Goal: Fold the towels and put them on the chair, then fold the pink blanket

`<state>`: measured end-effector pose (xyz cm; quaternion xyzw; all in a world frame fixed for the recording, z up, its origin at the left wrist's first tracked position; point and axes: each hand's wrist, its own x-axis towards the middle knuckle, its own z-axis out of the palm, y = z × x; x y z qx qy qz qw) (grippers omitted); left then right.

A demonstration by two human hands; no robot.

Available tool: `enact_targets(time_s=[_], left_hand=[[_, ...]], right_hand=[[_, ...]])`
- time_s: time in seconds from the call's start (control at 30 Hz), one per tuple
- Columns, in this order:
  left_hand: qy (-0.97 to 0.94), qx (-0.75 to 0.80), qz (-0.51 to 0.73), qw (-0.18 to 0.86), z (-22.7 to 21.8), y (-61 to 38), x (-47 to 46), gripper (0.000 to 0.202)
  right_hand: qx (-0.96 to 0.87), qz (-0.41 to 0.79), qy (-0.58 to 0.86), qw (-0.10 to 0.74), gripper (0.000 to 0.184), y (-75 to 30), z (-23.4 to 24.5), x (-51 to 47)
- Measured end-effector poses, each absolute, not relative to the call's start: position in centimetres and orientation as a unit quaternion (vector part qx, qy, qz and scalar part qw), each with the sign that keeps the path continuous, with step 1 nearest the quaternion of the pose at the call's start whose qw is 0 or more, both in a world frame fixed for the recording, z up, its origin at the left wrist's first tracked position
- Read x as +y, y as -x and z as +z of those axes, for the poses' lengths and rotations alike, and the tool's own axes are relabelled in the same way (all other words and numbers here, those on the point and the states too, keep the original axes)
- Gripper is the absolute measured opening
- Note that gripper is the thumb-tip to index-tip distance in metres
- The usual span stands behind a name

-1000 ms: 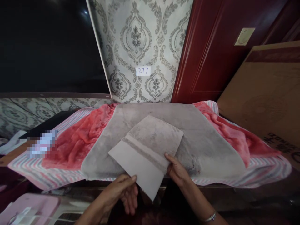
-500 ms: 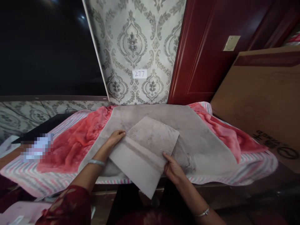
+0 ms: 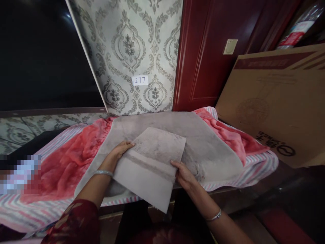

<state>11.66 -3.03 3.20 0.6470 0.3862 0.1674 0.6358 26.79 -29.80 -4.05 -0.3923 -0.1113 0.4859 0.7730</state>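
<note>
A flat, stiff greyish board, perhaps cardboard or a tile, is held tilted between both hands. It has smudges on its far part and a darker band across its middle. My left hand pinches its left edge, while my right hand grips the right edge with the thumb on top. Beneath lies a grey mat or cloth with dark smears right of the board. The board's near corner sticks out past the front edge of the surface.
Red plush blankets flank the grey mat, over a striped cloth. A large cardboard box leans at the right, with a plastic bottle behind it. A dark television screen is at the left. A paper marked 277 is on the wall.
The view has swung slightly right, bringing more of the box and the bottle into sight. Both hands keep their hold on the board, which is turned a little.
</note>
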Motion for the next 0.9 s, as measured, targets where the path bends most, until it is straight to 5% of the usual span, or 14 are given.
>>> enact_targets(time_s=[0.33,0.53,0.7,0.9], left_hand=[[-0.598,0.381,0.165,0.685,3.7,-4.1,-7.3,0.04],[-0.402,0.365,0.334,0.77,0.1,0.3,-11.8,0.043],[-0.305,0.36,0.385,0.793,-2.3,-2.7,-18.5,0.041],[-0.292,0.44,0.42,0.738,0.2,-6.8,-21.8,0.044]], right_hand=[[-0.093,0.518,0.359,0.77,0.038,-26.1,-4.8,-31.6],[-0.101,0.525,0.351,0.768,0.037,-25.7,-5.4,-31.9],[-0.074,0.521,0.341,0.779,0.04,-25.1,-5.3,-30.9],[-0.117,0.508,0.343,0.781,0.051,-24.5,-4.6,-31.3]])
